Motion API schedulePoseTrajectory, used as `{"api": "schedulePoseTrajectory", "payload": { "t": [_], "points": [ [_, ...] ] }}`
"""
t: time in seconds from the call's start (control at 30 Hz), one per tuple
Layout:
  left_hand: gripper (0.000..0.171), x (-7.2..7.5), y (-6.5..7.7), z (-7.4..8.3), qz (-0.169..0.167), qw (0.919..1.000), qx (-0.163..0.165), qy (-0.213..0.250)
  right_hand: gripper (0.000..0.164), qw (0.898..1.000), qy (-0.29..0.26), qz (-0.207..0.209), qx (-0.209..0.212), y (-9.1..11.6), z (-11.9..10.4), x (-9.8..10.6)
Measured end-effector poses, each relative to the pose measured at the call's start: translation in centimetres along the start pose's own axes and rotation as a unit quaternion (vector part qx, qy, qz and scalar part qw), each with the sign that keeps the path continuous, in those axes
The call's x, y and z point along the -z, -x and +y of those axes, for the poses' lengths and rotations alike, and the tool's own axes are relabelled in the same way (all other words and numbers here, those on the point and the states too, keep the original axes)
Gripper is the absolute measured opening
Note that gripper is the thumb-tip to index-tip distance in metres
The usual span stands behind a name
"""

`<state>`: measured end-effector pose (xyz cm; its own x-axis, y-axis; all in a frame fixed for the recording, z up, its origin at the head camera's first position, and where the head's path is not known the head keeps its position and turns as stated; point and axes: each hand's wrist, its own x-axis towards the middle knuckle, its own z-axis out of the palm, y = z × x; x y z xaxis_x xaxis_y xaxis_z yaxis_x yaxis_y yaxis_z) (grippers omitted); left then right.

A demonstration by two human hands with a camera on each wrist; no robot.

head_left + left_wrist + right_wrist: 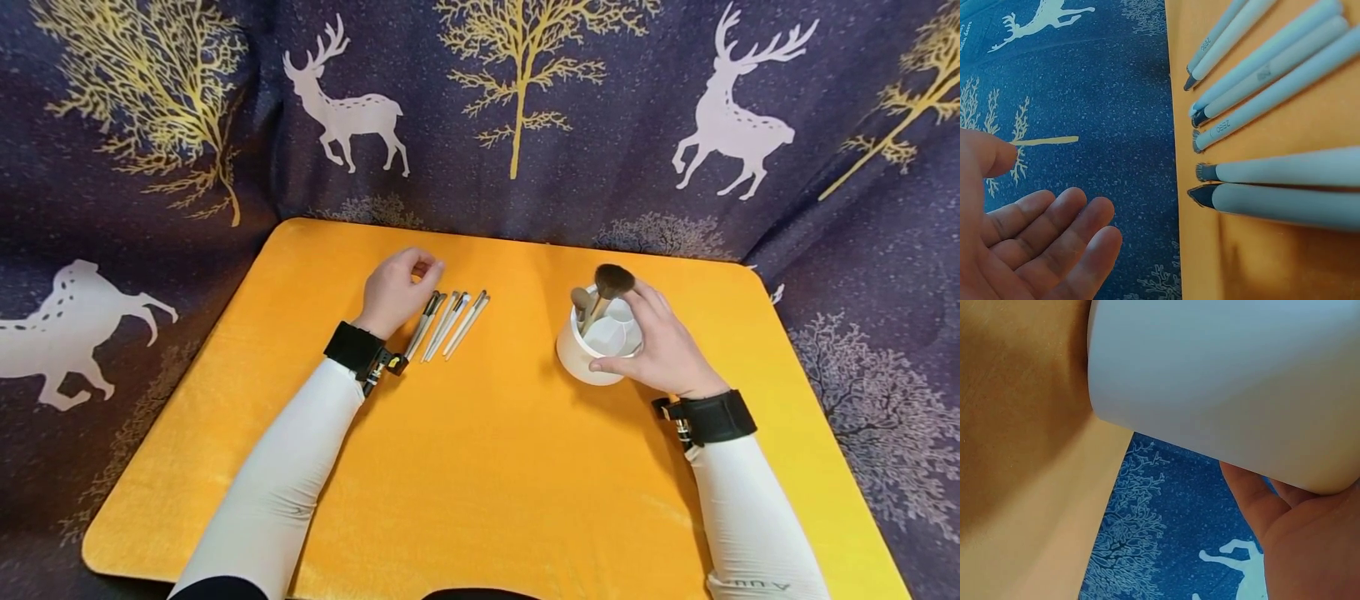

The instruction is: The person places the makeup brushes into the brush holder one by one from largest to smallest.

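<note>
My right hand point(667, 350) grips a white round brush holder point(579, 357) by its rim, thumb on the near side and fingers on the far side. Inside, the holder has dividers; a large dark makeup brush point(613, 282) and a smaller brown one point(581, 298) stand in it, bristles up. In the right wrist view the holder's smooth wall point(1210, 381) fills the top. Several slim pale-handled makeup brushes point(454, 327) lie side by side on the table. Just left of them is my left hand point(396, 292), loosely curled and holding nothing; its fingers point(1088, 262) are apart from the brushes.
An orange cloth covers the table point(480, 483), whose corners are rounded. Behind and beside it hangs a dark curtain point(450, 125) printed with white deer and yellow trees. Each wrist wears a black strap point(352, 348) with a small camera.
</note>
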<state>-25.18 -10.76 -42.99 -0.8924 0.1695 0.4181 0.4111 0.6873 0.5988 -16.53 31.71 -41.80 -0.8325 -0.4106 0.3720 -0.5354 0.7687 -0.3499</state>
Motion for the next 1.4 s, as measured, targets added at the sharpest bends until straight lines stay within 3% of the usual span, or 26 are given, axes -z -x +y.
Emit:
{"api": "schedulePoseTrajectory", "payload": {
  "t": [0.4,0.67,0.87,1.07,1.3,1.4],
  "points": [
    [0.033,0.0,0.3,-0.6,-0.011,0.9999,0.006,-0.009,0.113,0.999,0.045,-0.016,-0.005,0.3,-0.2,0.8],
    [0.033,0.0,0.4,-1.0,-0.041,0.9985,0.024,-0.029,0.112,0.997,0.066,-0.027,-0.011,0.5,-0.4,2.0],
    [0.033,0.1,0.6,-1.2,-0.069,0.9958,0.036,-0.049,0.108,0.995,0.095,-0.011,-0.019,0.7,-0.4,2.4],
    [0.031,-0.1,0.7,-1.6,-0.090,0.9926,0.051,-0.064,0.113,0.998,0.062,-0.003,-0.016,0.4,-0.5,2.1],
    [0.030,-0.5,0.8,-2.0,-0.121,0.9866,0.071,-0.083,0.089,0.999,0.047,-0.011,-0.003,0.2,-0.7,1.6],
    [0.030,-0.5,0.9,-2.1,-0.125,0.9857,0.073,-0.085,0.090,0.999,0.051,-0.014,0.000,0.1,-0.7,1.6]
  ]
}}
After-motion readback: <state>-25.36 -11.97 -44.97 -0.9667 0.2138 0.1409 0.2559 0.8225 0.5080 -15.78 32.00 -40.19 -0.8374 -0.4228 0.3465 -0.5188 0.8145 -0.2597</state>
